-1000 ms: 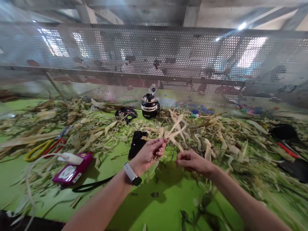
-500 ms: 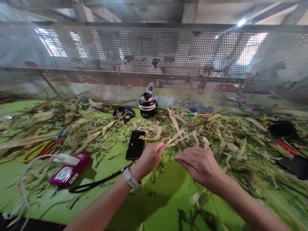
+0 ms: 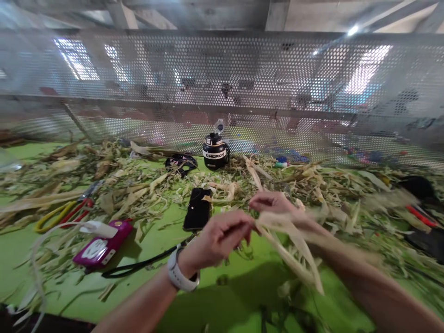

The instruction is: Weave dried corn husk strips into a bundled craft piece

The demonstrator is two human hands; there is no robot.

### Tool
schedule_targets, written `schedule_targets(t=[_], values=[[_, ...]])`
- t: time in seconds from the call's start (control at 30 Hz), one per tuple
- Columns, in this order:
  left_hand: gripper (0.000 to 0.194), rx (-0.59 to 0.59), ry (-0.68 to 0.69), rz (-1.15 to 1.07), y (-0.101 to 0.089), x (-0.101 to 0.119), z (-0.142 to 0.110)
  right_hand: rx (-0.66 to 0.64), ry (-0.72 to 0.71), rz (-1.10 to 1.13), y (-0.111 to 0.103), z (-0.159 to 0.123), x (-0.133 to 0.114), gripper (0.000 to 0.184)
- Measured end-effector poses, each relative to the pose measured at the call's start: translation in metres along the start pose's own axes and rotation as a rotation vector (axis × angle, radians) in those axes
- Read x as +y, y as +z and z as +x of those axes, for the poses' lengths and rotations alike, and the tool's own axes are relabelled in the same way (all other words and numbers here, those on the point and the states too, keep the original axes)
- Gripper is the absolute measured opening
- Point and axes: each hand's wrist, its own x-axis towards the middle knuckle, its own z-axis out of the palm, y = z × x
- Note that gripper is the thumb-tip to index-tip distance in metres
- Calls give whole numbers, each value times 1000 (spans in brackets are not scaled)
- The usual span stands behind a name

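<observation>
My left hand (image 3: 222, 236), with a pale watch (image 3: 178, 273) on its wrist, pinches one end of some dry, pale corn husk strips (image 3: 294, 252). From its fingertips the strips hang rightward over the green tabletop, blurred toward their far ends, and cross in front of my right forearm. My right hand (image 3: 272, 203) sits just beyond the left fingertips, fingers curled; whatever they grip is hidden. Left of my hands lies a black phone (image 3: 197, 209). Shredded husk (image 3: 326, 185) covers much of the table behind and to the right.
At left are a purple device (image 3: 100, 247) with a white cable, a black strap (image 3: 138, 268) and scissors with yellow and red handles (image 3: 55, 217). A black "ENERGY" bottle (image 3: 215, 155) stands before a perforated metal screen (image 3: 222, 74). A red-handled tool (image 3: 421, 216) lies far right.
My left hand has moved right and nearer me, and the husk strips now trail to the right. My right hand has moved forward behind them, its fingers more curled. The table items stay put.
</observation>
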Motion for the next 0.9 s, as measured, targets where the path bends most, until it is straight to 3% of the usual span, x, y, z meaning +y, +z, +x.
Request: schedule_targets(t=[0.1,0.17,0.23,0.37,0.47,0.63,0.73,0.83,0.9], values=[[25,287,-174,-57,-13,-20,9,64,87,88,27,-13,19,37],[24,366,-203,65,-16,-33,15,60,51,2,38,-26,18,34],[24,376,-186,221,-14,-41,19,125,-82,-180,42,-38,7,30],[26,313,-171,479,0,-43,19,258,-395,-606,42,-52,-17,24],[27,270,-169,617,8,-42,17,240,-492,-737,45,-55,-24,25],[26,208,-140,756,13,-49,17,188,-514,-789,48,-56,-25,27],[24,166,-126,856,12,-50,15,201,-525,-822,35,-59,-33,30],[23,9,-78,952,11,-43,13,278,-477,-876,8,-66,-48,24],[23,-146,41,916,14,-33,10,306,-414,-871,-12,-70,-56,21]])
